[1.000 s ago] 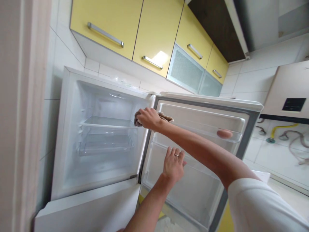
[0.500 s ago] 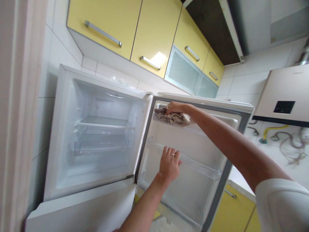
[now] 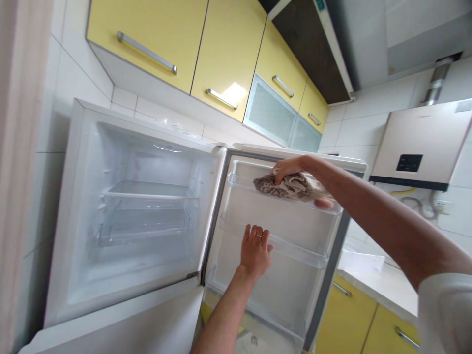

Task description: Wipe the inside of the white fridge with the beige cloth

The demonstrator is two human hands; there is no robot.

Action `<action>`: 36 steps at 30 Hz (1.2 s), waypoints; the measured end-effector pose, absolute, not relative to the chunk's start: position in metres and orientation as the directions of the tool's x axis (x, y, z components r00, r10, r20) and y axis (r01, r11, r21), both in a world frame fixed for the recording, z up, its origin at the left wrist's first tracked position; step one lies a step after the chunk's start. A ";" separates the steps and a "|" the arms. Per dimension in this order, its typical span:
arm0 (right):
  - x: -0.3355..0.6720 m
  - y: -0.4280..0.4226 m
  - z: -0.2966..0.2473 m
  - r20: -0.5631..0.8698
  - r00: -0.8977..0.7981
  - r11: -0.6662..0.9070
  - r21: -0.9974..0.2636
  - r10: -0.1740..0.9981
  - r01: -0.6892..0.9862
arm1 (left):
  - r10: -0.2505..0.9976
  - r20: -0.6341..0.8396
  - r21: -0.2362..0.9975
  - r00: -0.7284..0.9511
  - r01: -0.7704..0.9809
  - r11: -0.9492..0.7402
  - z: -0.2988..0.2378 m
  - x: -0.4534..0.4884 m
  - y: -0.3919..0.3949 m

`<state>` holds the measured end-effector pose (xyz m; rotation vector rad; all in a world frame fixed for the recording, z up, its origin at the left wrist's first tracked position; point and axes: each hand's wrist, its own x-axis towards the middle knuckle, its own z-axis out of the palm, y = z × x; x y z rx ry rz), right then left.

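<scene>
A crumpled brown-and-white patterned cloth (image 3: 283, 187) is bunched under my right hand (image 3: 289, 169). My right fingers are closed on it, at the clear upper door shelf (image 3: 241, 182) of the open fridge door. Lower down, my left hand (image 3: 255, 250), with a ring on one finger, has its fingers curled over the rim of the clear middle door shelf (image 3: 300, 250). Its fingertips are partly hidden behind that rim. The white fridge door (image 3: 280, 280) stands swung out to the right.
Left of the door is the open fridge compartment (image 3: 147, 265) with a glass shelf (image 3: 153, 189) and a clear drawer (image 3: 147, 228). Yellow cupboards (image 3: 228, 49) hang above. A water heater (image 3: 424, 142) is on the right wall, over a counter (image 3: 394, 290).
My right hand has slid the cloth rightwards along the upper door shelf. My left hand keeps its place at the middle shelf. The view has shifted slightly to the right.
</scene>
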<state>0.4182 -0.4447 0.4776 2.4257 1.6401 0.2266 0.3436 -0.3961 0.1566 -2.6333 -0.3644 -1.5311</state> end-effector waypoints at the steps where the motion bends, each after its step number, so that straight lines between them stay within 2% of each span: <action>1: 0.421 -0.451 0.480 -0.010 0.406 -0.394 0.221 0.914 0.892 | 0.171 0.861 0.057 0.479 0.243 -0.968 0.157 0.343 -0.396; 3: 0.424 -0.461 0.484 -0.046 0.463 -0.450 0.165 0.885 0.878 | 0.177 0.856 0.059 0.486 0.248 -0.967 0.157 0.342 -0.397; 4: 0.425 -0.464 0.485 -0.037 0.472 -0.459 0.181 0.881 0.870 | 0.177 0.855 0.058 0.488 0.249 -0.967 0.156 0.341 -0.397; 11: 0.414 -0.452 0.468 0.186 0.313 -0.363 0.535 0.931 0.763 | 0.168 0.869 0.060 0.465 0.238 -0.969 0.154 0.339 -0.398; 15: 0.399 -0.428 0.447 0.341 0.173 -0.364 0.646 0.924 0.671 | 0.159 0.884 0.069 0.439 0.214 -0.974 0.151 0.340 -0.398; 18: 0.389 -0.400 0.437 0.444 -0.011 -0.313 0.650 0.896 0.693 | 0.162 0.891 0.069 0.423 0.226 -0.972 0.148 0.342 -0.397; 21: 0.376 -0.371 0.434 0.494 -0.092 -0.303 0.659 0.865 0.688 | 0.162 0.893 0.062 0.420 0.242 -0.968 0.147 0.342 -0.397; 25: 0.363 -0.355 0.433 0.515 -0.094 -0.323 0.658 0.852 0.680 | 0.171 0.886 0.070 0.432 0.240 -0.968 0.147 0.340 -0.397; 30: 0.367 -0.375 0.435 0.578 -0.055 -0.378 0.598 0.814 0.707 | 0.169 0.892 0.081 0.420 0.220 -0.972 0.147 0.338 -0.396; 36: 0.386 -0.414 0.470 0.774 -0.025 -0.525 0.452 0.633 0.721 | 0.169 0.899 0.080 0.405 0.228 -0.970 0.146 0.343 -0.397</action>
